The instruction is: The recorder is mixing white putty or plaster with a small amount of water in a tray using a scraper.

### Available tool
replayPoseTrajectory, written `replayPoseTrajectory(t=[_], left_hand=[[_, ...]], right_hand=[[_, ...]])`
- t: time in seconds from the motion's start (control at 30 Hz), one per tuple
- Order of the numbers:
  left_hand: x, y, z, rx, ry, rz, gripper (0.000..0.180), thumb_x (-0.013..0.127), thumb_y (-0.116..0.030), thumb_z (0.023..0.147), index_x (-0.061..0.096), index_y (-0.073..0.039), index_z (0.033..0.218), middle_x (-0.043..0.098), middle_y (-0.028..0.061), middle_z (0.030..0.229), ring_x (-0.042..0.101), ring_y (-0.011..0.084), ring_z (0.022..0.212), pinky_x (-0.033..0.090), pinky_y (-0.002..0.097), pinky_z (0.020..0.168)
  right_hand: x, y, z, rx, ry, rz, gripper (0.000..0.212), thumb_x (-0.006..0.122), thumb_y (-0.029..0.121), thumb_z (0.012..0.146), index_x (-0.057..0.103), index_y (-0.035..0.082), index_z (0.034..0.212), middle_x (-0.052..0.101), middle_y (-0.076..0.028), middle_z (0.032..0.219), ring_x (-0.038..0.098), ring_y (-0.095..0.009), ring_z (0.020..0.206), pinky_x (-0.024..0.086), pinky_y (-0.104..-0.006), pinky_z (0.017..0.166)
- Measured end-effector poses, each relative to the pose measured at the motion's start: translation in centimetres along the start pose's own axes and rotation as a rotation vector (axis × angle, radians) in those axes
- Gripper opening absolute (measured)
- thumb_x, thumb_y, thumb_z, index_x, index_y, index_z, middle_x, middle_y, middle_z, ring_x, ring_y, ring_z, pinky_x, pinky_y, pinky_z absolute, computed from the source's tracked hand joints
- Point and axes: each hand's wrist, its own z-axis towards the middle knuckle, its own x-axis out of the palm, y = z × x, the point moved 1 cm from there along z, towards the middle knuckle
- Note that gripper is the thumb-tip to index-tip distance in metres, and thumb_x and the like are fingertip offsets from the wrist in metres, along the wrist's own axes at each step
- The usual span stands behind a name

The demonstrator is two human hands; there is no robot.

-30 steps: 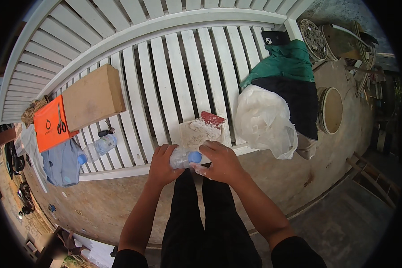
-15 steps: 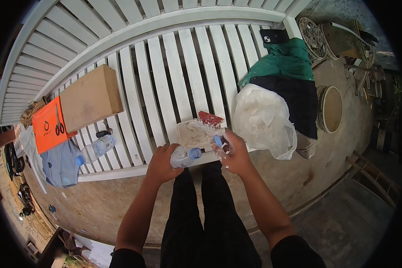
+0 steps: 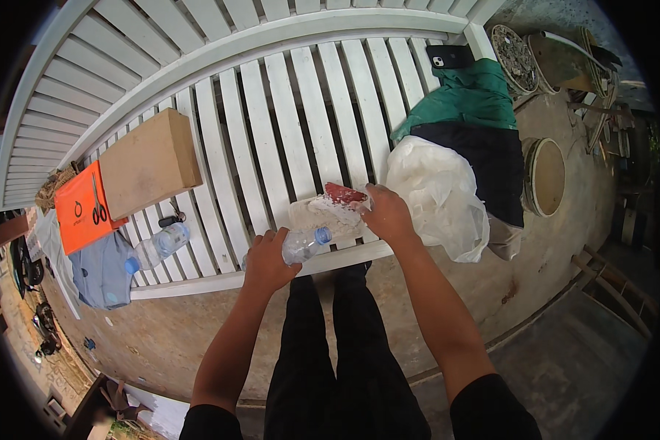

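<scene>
My left hand (image 3: 268, 260) is wrapped round a clear plastic bottle (image 3: 299, 247), which lies tilted with its blue-ringed neck pointing right. Just beyond it, a shallow clear tray (image 3: 301, 214) holds white, powdery or pasty stuff. A red flat piece (image 3: 343, 193), smeared with white, rests at the tray's far right. My right hand (image 3: 386, 214) has its fingers closed about the right end of this red piece. No blue cap shows now; whether it is inside my right hand is hidden.
The white slatted bench (image 3: 271, 139) bears a cardboard box (image 3: 147, 158), an orange packet (image 3: 79, 209) with scissors (image 3: 97, 209), another bottle (image 3: 158, 248), and keys (image 3: 171, 219). At right lie a white plastic bag (image 3: 436, 194), dark and green cloth (image 3: 466, 103), and a phone (image 3: 449, 56).
My right hand has moved up and away from the bottle's neck to the red piece, and the blue cap is out of sight. The bottle has shifted slightly farther away.
</scene>
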Motion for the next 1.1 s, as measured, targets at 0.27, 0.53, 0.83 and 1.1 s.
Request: replayPoseTrajectory(t=[0.27, 0.53, 0.83, 1.1], left_hand=[[0.7, 0.3, 0.4, -0.046, 0.006, 0.154, 0.065, 0.079, -0.023, 0.062, 0.057, -0.008, 0.121, 0.061, 0.0170, 0.108, 0.058, 0.0391, 0.100, 0.051, 0.0502, 0.085], [1.8, 0.4, 0.3, -0.132, 0.116, 0.203, 0.069, 0.082, -0.026, 0.066, 0.056, -0.013, 0.128, 0.059, 0.0145, 0.117, 0.056, 0.0369, 0.111, 0.048, 0.0555, 0.089], [1.9, -0.1, 0.2, -0.159, 0.142, 0.269, 0.067, 0.082, -0.026, 0.068, 0.054, -0.013, 0.128, 0.057, 0.0143, 0.118, 0.055, 0.0367, 0.112, 0.047, 0.0587, 0.090], [1.9, -0.5, 0.4, -0.183, 0.152, 0.344, 0.066, 0.083, -0.026, 0.069, 0.054, -0.014, 0.127, 0.057, 0.0131, 0.117, 0.055, 0.0360, 0.115, 0.046, 0.0600, 0.092]], right_hand=[[0.1, 0.0, -0.1, -0.075, 0.100, -0.013, 0.017, 0.067, 0.012, 0.085, 0.067, 0.004, 0.100, 0.068, -0.015, 0.092, 0.067, -0.036, 0.087, 0.054, -0.0452, 0.075], [-0.6, 1.6, 0.5, -0.158, 0.107, 0.070, 0.015, 0.065, 0.006, 0.082, 0.067, 0.003, 0.097, 0.067, -0.016, 0.092, 0.065, -0.037, 0.085, 0.053, -0.0459, 0.075], [0.1, 1.2, 0.2, -0.174, 0.138, 0.054, 0.011, 0.067, 0.011, 0.084, 0.066, 0.005, 0.093, 0.067, -0.014, 0.090, 0.065, -0.036, 0.083, 0.053, -0.0452, 0.073], [0.4, 1.1, 0.1, -0.168, 0.144, 0.078, 0.013, 0.068, 0.016, 0.085, 0.067, 0.007, 0.095, 0.067, -0.013, 0.091, 0.066, -0.035, 0.084, 0.054, -0.0454, 0.074]])
